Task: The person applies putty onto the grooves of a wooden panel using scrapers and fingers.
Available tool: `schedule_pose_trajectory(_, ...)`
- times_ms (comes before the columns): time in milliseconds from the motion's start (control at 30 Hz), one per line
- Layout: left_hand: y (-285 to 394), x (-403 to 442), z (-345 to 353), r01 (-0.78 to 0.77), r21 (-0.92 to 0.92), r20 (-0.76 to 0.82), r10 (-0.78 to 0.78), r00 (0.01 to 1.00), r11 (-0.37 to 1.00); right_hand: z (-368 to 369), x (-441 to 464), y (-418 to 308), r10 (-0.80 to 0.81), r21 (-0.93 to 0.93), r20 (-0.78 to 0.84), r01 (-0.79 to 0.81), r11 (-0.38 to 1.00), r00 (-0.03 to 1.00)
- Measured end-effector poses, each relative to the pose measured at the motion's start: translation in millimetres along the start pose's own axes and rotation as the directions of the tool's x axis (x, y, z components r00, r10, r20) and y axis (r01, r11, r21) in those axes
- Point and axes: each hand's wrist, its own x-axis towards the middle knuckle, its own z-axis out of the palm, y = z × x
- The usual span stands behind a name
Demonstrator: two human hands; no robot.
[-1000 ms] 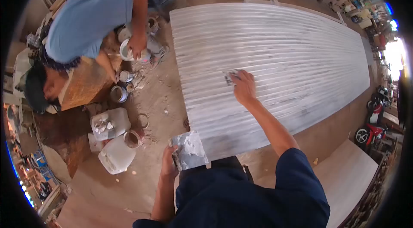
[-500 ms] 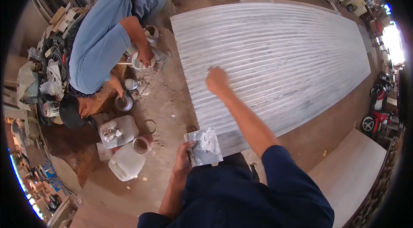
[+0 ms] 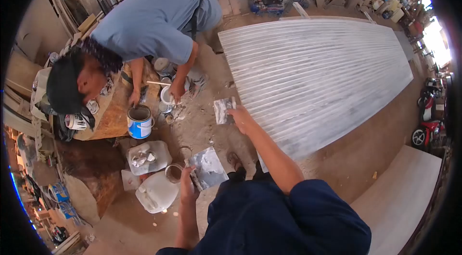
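My left hand (image 3: 188,184) grips a flat metal plate (image 3: 211,171) by its edge; white putty is smeared over the plate. In my right hand (image 3: 243,119) is a broad putty scraper (image 3: 223,109), its blade coated with whitish filler. The scraper is just off the left edge of a large grooved panel (image 3: 313,82), streaked white and grey, and above the plate. Both hands are closed on what they hold.
At the left a co-worker (image 3: 149,24) in a blue shirt bends over a blue paint can (image 3: 139,122) and a white pot (image 3: 167,95). Cut plastic jugs (image 3: 156,192) stand on the floor near my left hand. A pale board (image 3: 399,197) lies at the right.
My right hand has come off the panel towards its left edge, and the scraper now shows. My view has shifted left. The co-worker is more upright, with the blue can raised and tilted less.
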Motion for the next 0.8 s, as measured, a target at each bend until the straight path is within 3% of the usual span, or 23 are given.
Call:
schedule_pose_trajectory(33, 1.4, -2.3, -1.2, 0.003, -0.017, -0.001, -0.003, 1.000, 1.000, -3.7, -23.7, 0.0, 0.094, 0.398, 0.067, -0.113, 0.910, 0.993)
schedule_pose_trajectory(67, 0.6, -0.6, -4.0, 0.003, -0.020, 0.012, -0.003, 1.000, 1.000, -13.4, -34.4, 16.0, 0.086, 0.394, 0.058, -0.102, 0.913, 0.995)
schedule_pose_trajectory(133, -4.0, 5.4, -9.4, 0.076, -0.009, 0.048, -0.075, 0.996, 0.997, -38.2, -43.0, 51.9, -0.164, 0.376, 0.138, 0.102, 0.921, 0.977)
schedule_pose_trajectory(167, -4.9, 4.5, -3.1, 0.073, -0.015, 0.058, -0.072, 0.996, 0.997, -46.1, -58.7, 43.2, -0.172, 0.368, 0.135, 0.111, 0.923, 0.976)
schedule_pose_trajectory(233, -8.5, 1.3, 21.4, 0.096, 0.032, 0.131, -0.099, 0.986, 0.995, -58.2, -93.1, 8.8, 0.127, 0.606, -0.202, 0.022, 0.795, 0.971)
schedule_pose_trajectory(267, -13.2, -6.6, 27.8, -0.133, 0.194, 0.229, 0.086, 0.969, 0.972, -66.0, -89.9, 1.1, 0.113, 0.601, -0.202, 0.032, 0.798, 0.973)
schedule_pose_trajectory(300, -17.8, -14.5, 34.3, -0.368, 0.315, 0.317, 0.268, 0.910, 0.875, -73.9, -84.0, -7.2, -0.182, 0.256, -0.230, 0.240, 0.936, 0.956)
schedule_pose_trajectory(333, -24.5, -5.5, 33.6, -0.099, 0.205, 0.234, 0.050, 0.971, 0.974, -78.0, -76.6, -17.8, -0.455, -0.117, -0.147, 0.441, 0.890, 0.878)
schedule_pose_trajectory(367, -29.2, 4.1, 32.3, 0.178, 0.070, 0.178, -0.188, 0.966, 0.982, -77.3, -65.1, -27.9, -0.456, -0.119, -0.148, 0.442, 0.889, 0.878)
schedule_pose_trajectory(400, -35.9, 7.1, 25.3, 0.241, 0.048, 0.194, -0.246, 0.950, 0.969, -72.8, -52.2, -41.6, -0.598, -0.434, -0.093, 0.508, 0.744, 0.796)
schedule_pose_trajectory(433, -42.5, 6.4, 22.7, 0.241, 0.040, 0.196, -0.244, 0.950, 0.970, -70.2, -36.1, -53.5, -0.706, -0.694, 0.015, 0.516, 0.503, 0.708)
schedule_pose_trajectory(467, -49.4, 4.0, 18.3, 0.222, 0.018, 0.152, -0.222, 0.963, 0.975, -69.1, -14.4, -56.7, -0.702, -0.696, 0.021, 0.514, 0.501, 0.712)
schedule_pose_trajectory(533, -62.3, 3.7, 6.6, 0.201, -0.009, 0.104, -0.199, 0.974, 0.979, -71.3, 42.9, -49.0, -0.758, -0.856, 0.211, 0.491, 0.162, 0.618)
schedule_pose_trajectory(633, -78.9, 5.7, -20.3, 0.257, -0.109, 0.058, -0.252, 0.966, 0.960, -73.5, 110.1, -29.7, -0.756, -0.873, 0.286, 0.485, 0.047, 0.588)
schedule_pose_trajectory(800, -82.2, 5.0, -57.2, 0.201, -0.087, -0.084, -0.209, 0.974, 0.976, -67.8, 145.8, -18.6, -0.750, -0.903, 0.268, 0.429, 0.024, 0.605)
